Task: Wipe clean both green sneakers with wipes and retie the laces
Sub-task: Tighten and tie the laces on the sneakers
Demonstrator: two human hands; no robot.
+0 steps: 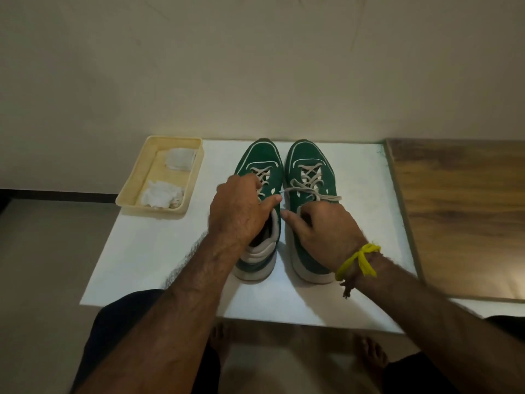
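Green suede sneakers sit side by side mid-frame on the white tabletop (159, 251), toes toward the wall.
The left hand (241, 214) covers the left sneaker (262, 163), fingers curled into its laces; the right hand (326, 231) hides the right sneaker (311, 155) collar, its grip unclear. Crumpled wipes (160, 194) fill the yellow tray (133, 177), upper left.
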